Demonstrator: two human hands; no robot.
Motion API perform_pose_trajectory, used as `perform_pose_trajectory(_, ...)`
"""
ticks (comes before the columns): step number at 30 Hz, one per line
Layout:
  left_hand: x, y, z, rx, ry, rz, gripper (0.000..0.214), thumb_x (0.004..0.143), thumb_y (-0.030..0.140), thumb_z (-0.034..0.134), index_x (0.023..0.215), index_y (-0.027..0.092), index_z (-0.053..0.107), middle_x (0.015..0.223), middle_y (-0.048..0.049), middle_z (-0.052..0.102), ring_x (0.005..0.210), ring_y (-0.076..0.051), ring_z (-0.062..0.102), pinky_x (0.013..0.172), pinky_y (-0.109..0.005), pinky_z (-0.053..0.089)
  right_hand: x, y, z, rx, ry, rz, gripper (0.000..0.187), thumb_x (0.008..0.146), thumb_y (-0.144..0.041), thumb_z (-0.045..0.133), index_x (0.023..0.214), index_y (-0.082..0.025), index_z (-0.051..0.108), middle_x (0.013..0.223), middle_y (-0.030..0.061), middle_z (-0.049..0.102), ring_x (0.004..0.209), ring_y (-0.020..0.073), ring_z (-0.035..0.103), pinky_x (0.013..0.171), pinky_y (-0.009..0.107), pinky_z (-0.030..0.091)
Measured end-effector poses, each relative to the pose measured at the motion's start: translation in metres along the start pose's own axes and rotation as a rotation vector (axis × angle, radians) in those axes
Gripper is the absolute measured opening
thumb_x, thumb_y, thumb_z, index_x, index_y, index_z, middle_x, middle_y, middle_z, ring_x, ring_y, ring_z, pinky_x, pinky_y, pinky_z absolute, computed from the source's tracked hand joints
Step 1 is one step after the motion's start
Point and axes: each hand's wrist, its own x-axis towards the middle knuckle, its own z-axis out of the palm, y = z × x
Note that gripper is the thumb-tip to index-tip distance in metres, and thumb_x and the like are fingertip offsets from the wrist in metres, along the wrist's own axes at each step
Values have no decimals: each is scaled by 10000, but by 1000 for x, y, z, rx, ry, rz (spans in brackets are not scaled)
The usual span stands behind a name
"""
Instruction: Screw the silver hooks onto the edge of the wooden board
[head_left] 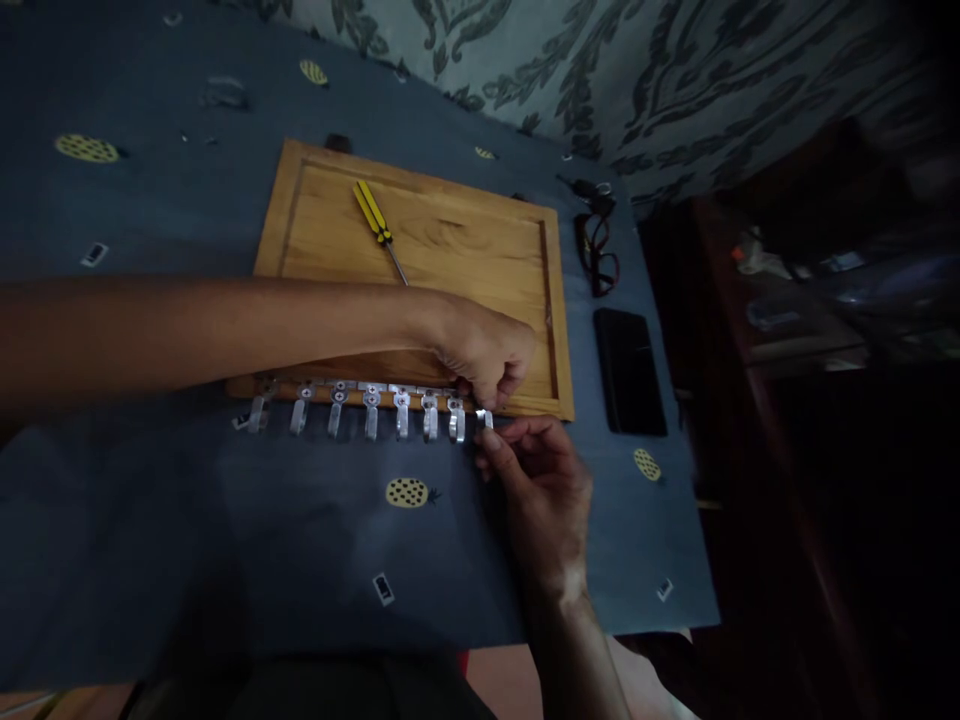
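A row of several shiny metal hooks (371,415) runs on a metal strip along the near edge of a wooden board (450,240). My left arm reaches across the board from the left. Curled downward, my left hand (487,350) has its fingertips pressed together just above the strip's right end; what they pinch is hidden. From below, my right hand (544,480) grips the rightmost hook (484,418) between thumb and fingers. On the board lies a screwdriver (379,225) with a yellow and black handle, its shaft partly behind my left forearm.
Right of the board lie a black phone (630,370), a pair of glasses (598,255) and what looks like keys (589,190). A blue cloth (315,560) with pineapple prints covers the table. A blurred small object (223,93) lies at the upper left. Patterned fabric (540,60) borders the far side.
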Motion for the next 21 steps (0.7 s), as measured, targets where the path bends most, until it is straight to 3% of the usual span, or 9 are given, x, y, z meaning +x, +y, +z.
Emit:
perform_pose_trajectory(5, -3, 4, -6, -9, -20, -96, 111, 795, 62, 646, 819, 132, 730, 496, 103, 501, 566, -54, 481, 626, -182, 362, 0, -2, 0, -13, -7, 7, 285, 784, -356, 846, 796, -214, 599, 654, -32, 679, 553, 111, 615, 549, 221, 505)
perform_pose_trajectory(13, -3, -5, 0, -38, 11, -13, 42, 827, 65, 667, 797, 83, 690, 573, 76, 537, 583, -73, 528, 600, -200, 377, 0, -2, 0, -21, -12, 12, 286, 780, -370, 846, 794, -216, 605, 644, -31, 672, 563, 120, 626, 561, 234, 514)
perform_pose_trajectory(21, 0, -3, 4, -6, 56, -33, 25, 784, 98, 696, 783, 110, 717, 598, 49, 571, 629, -101, 528, 600, -218, 359, 0, 1, -1, -24, -5, 16, 299, 782, -385, 851, 807, -215, 607, 659, -33, 680, 572, 116, 628, 571, 228, 502)
